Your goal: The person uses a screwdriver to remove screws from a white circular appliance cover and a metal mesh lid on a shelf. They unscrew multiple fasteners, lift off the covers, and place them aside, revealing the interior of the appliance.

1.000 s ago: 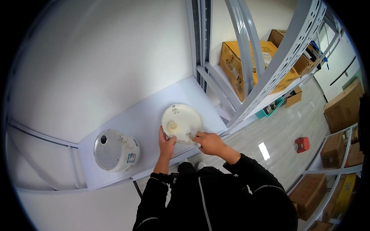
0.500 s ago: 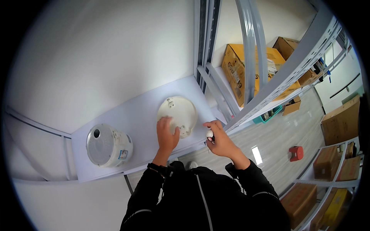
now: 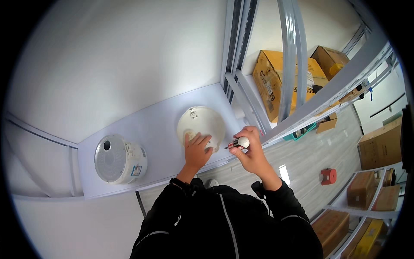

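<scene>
A round, off-white shallow cover or base (image 3: 211, 120) lies on the shelf, with small fittings near its rim. My left hand (image 3: 197, 153) rests on its near-left part, fingers stretched out and slightly apart, partly hiding it. To the right of the cover, my right hand (image 3: 253, 155) is closed around a screwdriver (image 3: 240, 143) with a short dark handle and a white rounded end. Its thin tip points left toward the near-right rim of the cover, apart from it. Further left stands a white cylindrical appliance (image 3: 134, 163) with a grey round top and a dark round hole.
The pale shelf board (image 3: 161, 129) runs along a white wall. Grey metal uprights (image 3: 290, 64) rise at the right, with a large yellow carton (image 3: 265, 88) behind them. A red stool (image 3: 328, 176) stands on the floor, near shelves with brown cartons (image 3: 361, 188).
My left hand has shifted slightly right and lowered onto the cover. My right hand has turned the screwdriver, so its tip now points left and its white end faces right.
</scene>
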`<state>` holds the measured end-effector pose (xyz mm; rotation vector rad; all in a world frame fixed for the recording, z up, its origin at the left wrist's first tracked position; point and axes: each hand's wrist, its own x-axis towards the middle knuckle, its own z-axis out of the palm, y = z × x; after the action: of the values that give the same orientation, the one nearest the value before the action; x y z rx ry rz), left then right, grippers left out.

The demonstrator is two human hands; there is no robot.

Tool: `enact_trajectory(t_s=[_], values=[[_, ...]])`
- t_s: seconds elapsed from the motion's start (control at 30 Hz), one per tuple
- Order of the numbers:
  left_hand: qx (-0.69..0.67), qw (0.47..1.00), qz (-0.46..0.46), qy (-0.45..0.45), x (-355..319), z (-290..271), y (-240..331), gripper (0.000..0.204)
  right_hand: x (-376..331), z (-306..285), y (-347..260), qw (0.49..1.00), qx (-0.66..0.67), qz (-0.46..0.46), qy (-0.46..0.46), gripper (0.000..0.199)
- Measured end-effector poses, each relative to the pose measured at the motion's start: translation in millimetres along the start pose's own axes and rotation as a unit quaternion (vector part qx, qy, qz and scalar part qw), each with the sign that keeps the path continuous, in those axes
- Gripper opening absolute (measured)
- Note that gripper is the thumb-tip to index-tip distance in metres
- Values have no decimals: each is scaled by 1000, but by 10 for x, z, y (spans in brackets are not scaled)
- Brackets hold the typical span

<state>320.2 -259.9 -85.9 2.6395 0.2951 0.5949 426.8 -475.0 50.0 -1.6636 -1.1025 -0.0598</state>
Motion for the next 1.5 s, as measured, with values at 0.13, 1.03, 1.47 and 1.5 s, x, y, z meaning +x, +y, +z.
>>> enact_trajectory(t_s=[0.13, 1.03, 1.47, 1.5], values=[[-18, 1000, 2, 8, 22, 4, -20, 38, -17, 127, 49, 998, 60, 28, 4, 51], [-39, 991, -63, -107, 122, -103, -23, 33, 103, 464, 266, 998, -23, 35, -39, 57], [-30, 995, -47, -86, 106, -58, -13, 30, 343, 322, -238, 916, -279, 197, -210, 46], [-28, 995, -47, -89, 116, -61, -1, 30, 334, 319, -201, 916, -294, 168, -213, 43]])
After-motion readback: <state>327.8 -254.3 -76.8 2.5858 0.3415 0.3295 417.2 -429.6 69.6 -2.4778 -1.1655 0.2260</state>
